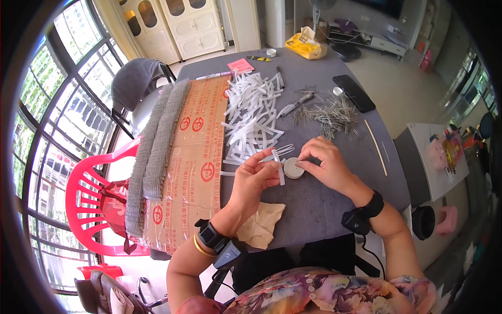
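My left hand (257, 175) pinches a white plastic strip (277, 166) between thumb and fingertips. Thin wire loops (285, 149) stick out beside the strip's upper end. Close by on the right, my right hand (329, 163) has its thumb and fingers pressed together over a small round white container (293, 169). Whatever lies between those right fingertips is too small to make out. Beyond my hands spreads a heap of loose white strips (253, 115). To its right lies a tangle of thin metal wires (333, 116).
Cardboard (191, 157) covers the table's left side, with long grey ribbed bundles (166, 141) on it. A dark phone (354, 93), a thin stick (375, 147) and a grey cutter-like tool (296, 104) lie right. A beige cloth (262, 225) rests at the near edge.
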A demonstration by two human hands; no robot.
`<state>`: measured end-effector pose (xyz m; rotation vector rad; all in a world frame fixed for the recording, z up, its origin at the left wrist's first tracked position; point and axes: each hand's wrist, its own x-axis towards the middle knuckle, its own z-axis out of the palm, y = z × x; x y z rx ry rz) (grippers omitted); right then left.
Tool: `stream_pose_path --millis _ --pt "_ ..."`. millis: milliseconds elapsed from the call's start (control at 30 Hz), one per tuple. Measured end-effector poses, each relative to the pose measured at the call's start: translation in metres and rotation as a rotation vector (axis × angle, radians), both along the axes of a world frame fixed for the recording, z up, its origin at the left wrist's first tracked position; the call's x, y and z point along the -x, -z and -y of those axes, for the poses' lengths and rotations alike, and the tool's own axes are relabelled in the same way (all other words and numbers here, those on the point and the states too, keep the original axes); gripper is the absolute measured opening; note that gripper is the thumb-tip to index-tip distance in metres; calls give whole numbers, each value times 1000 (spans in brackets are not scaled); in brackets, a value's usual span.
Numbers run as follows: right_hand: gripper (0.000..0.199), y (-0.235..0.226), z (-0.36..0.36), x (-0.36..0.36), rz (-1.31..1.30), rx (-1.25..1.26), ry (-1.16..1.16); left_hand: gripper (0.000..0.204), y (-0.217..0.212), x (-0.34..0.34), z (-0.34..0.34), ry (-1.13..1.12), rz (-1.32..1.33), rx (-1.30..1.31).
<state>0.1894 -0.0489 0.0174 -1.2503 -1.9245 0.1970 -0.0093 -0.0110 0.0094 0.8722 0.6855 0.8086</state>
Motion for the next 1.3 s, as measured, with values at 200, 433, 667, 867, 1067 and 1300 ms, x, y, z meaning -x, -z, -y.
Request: stream_pose_path --millis 200,433,667,867,1067,1300 --pt "9 0 0 -1 -602 370 -63 34 2 1 1 21 12 14" --pt "9 -1 9 9 -889 453 -152 30 3 0 4 70 28 102" --pt "9 8 4 13 -736 292 -104 32 1 -1 5 92 62 121" --pt "8 8 4 12 -705 327 -103 33 2 0 5 75 69 118" --pt "7 6 6 12 -819 416 -144 30 1 -2 8 38 82 93" --pt "7 7 12 9 -805 394 -143 30 3 -7 13 -39 -88 -160"
